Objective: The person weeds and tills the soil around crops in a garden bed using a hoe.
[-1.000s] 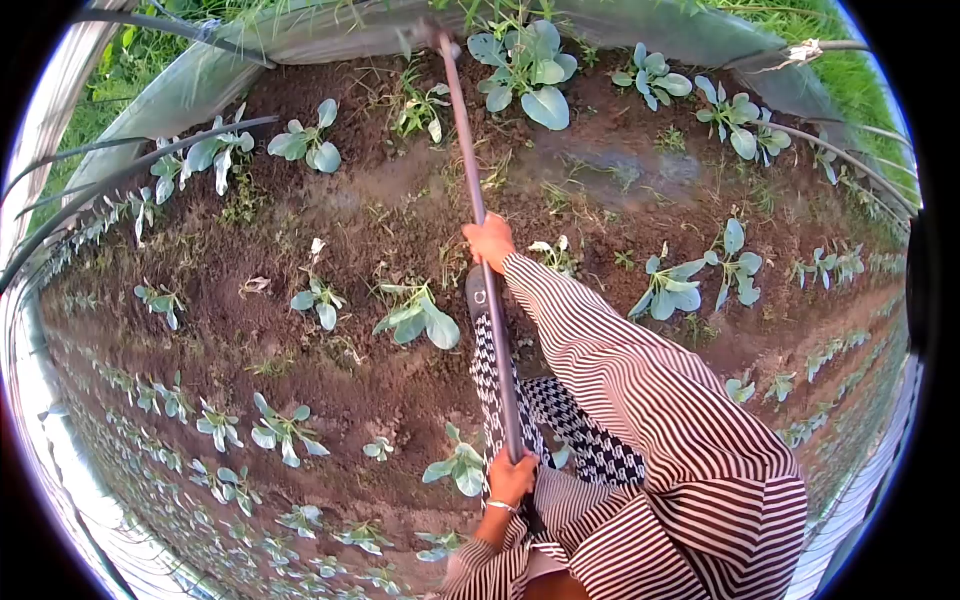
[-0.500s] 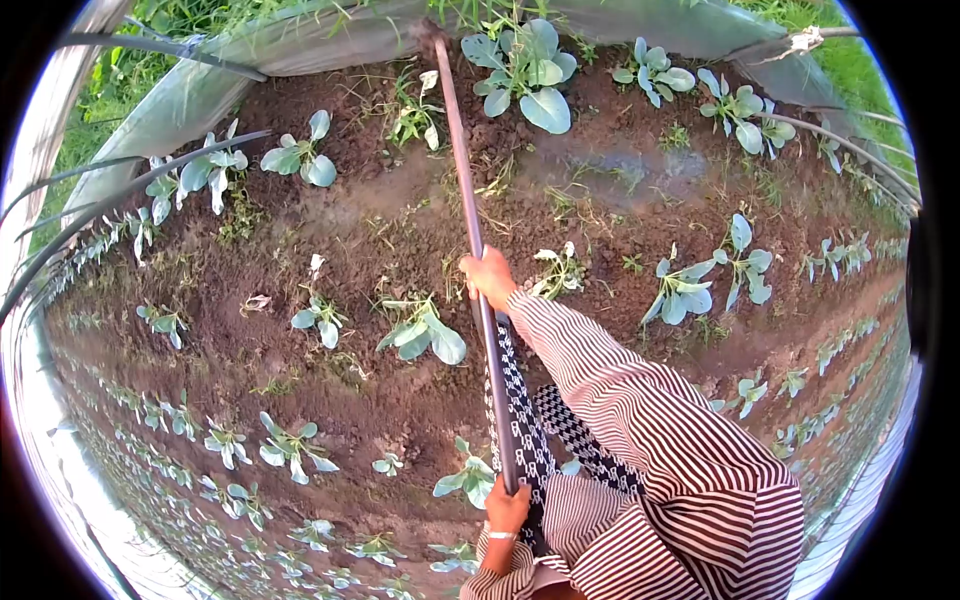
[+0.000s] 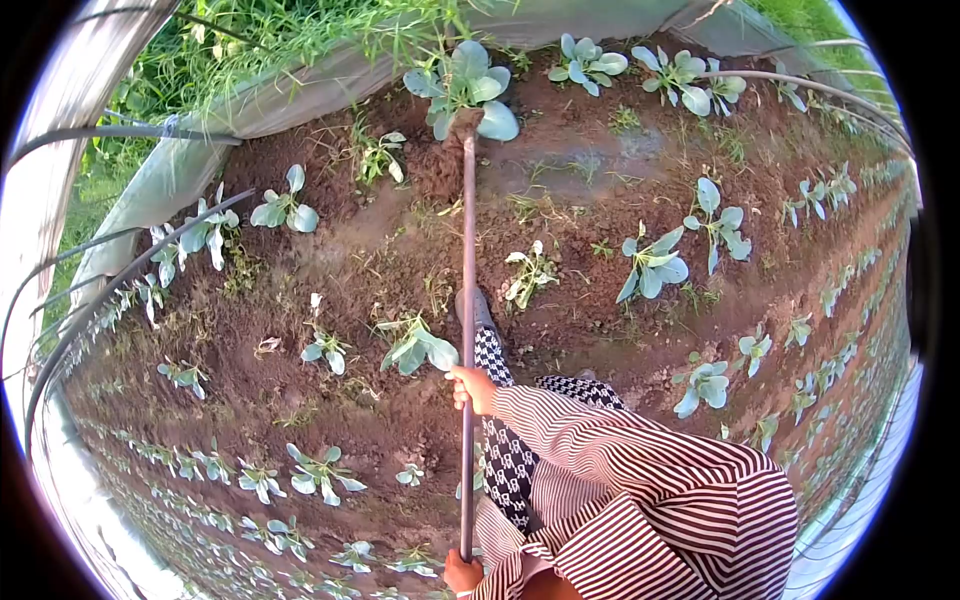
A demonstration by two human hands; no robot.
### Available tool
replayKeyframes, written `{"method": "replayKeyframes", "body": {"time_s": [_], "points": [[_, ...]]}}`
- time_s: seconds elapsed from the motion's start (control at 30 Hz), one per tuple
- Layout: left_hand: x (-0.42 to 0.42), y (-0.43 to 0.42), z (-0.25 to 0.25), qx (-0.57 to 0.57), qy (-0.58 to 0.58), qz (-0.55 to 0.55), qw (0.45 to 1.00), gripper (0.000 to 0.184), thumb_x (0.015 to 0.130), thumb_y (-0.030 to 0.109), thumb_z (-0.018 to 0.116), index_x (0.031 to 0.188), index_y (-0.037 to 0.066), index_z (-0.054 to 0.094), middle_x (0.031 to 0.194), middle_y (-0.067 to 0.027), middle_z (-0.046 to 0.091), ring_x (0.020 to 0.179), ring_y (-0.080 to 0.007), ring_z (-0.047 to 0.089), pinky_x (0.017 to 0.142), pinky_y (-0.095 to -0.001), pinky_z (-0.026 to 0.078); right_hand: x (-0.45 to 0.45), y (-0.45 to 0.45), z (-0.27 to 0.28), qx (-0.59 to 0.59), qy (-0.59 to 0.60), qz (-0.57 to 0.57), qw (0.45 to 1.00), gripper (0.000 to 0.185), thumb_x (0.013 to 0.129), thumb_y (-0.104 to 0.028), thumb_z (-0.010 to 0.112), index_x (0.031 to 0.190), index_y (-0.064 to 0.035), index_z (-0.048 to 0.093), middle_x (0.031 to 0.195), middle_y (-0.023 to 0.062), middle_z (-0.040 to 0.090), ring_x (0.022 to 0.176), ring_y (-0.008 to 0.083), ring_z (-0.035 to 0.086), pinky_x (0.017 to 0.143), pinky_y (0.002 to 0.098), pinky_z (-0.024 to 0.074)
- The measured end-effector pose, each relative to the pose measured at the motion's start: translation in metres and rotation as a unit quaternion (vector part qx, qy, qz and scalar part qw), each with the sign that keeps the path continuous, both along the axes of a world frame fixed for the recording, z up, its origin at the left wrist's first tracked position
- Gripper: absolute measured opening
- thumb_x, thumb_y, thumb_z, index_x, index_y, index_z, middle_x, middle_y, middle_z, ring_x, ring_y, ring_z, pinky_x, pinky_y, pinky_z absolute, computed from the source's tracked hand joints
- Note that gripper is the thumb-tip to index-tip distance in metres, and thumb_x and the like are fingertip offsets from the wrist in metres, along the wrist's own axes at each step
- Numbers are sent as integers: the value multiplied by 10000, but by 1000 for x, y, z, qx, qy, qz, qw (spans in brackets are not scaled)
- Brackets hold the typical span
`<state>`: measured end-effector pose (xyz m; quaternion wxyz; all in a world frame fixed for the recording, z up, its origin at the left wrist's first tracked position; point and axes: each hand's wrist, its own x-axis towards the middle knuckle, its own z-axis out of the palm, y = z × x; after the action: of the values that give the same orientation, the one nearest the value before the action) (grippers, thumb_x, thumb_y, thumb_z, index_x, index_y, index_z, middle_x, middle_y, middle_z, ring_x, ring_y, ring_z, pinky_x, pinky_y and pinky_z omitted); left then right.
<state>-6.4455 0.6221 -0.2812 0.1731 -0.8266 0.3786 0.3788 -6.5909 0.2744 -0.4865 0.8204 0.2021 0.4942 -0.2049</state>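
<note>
My right hand [image 3: 473, 389] is wrapped round the middle of a long-handled hoe [image 3: 468, 260]. Lower down, close to my body, my left hand [image 3: 462, 572] grips the near end of the same handle. The hoe's far end is caked with brown soil and rests on the bed, its blade hard to make out. Just beyond it grows a large leafy cabbage-like plant [image 3: 470, 80], partly overlapped by the soil-covered end. Another leafy plant [image 3: 418, 346] stands just left of the handle, its leaf close to my right hand.
Rows of young plants [image 3: 318, 474] cover the brown soil on both sides. Plastic sheeting [image 3: 290, 100] edges the bed at the far side, with grass [image 3: 330, 40] behind. Curved hoops [image 3: 130, 235] arch in from the left. My shoe [image 3: 474, 306] stands beside the handle.
The hoe's soil-covered end has come from the far sheeting back toward me, beside the large plant. Both hands have moved lower in view, and the handle is now almost vertical.
</note>
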Motion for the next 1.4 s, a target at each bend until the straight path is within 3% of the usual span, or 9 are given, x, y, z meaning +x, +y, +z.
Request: {"method": "replayKeyframes", "body": {"time_s": [0.03,0.1,0.43,0.63,0.77,0.93,1.13,1.27,1.4], "points": [[-10,-17,10,-34,-42,-15,998,262,587,133,665,783,59,509,699,-164,567,676,-378,582,596,-486,455,-8,5,1,-1,4,-20,1000,260,766,-158,602,630,-149,381,480,-64,250,364,87,258,411,302,285],[-1,-11,2,-3,-52,-48,998,265,601,131,659,804,61,504,698,-164,573,680,-376,584,599,-484,462,-23,8,-2,-1,28,-59,998,158,748,-159,609,671,-94,488,468,-52,268,351,87,277,386,293,289],[-55,-207,-92,-85,118,-69,987,275,751,295,645,884,78,542,649,-208,599,631,-400,601,572,-476,471,-138,-156,3,-209,188,-188,941,183,746,-86,599,695,-72,424,486,-22,363,344,113,380,320,293,367],[-97,-293,-123,-107,148,-51,982,253,765,242,657,787,34,516,601,-203,572,582,-391,589,512,-460,443,-151,-216,-36,-228,378,-93,893,144,764,-59,561,744,-26,422,518,28,431,373,132,444,320,296,388],[-133,-243,-107,-41,209,-44,976,429,714,281,650,1016,7,517,723,-250,608,690,-437,602,629,-469,488,-160,-181,-79,-165,432,99,881,142,745,-56,557,665,-23,445,471,69,442,320,193,438,286,344,352],[-103,-213,-37,-42,190,-41,980,320,723,248,638,921,19,535,689,-234,605,667,-406,610,606,-461,489,-131,-129,-32,-134,310,-30,941,126,755,-57,560,710,-17,450,495,67,439,341,153,421,290,324,338],[-63,-247,-91,-62,110,-85,988,245,744,241,625,879,65,522,677,-221,606,649,-413,599,591,-485,479,-122,-171,-22,-159,247,-164,942,155,710,-13,557,713,-35,404,512,28,383,346,125,379,307,307,351],[-95,-301,-145,-41,118,-93,988,249,758,238,607,905,54,525,690,-228,606,666,-410,604,603,-493,474,-144,-221,-81,-208,378,-64,900,119,737,-30,540,722,-19,423,500,54,442,339,162,437,282,311,346],[-128,-254,-87,-9,207,-18,978,360,705,234,614,987,22,543,747,-273,605,716,-429,604,666,-474,483,-151,-175,-86,-133,421,39,896,101,730,-37,539,662,-23,465,484,64,456,331,156,419,283,309,338]]}}
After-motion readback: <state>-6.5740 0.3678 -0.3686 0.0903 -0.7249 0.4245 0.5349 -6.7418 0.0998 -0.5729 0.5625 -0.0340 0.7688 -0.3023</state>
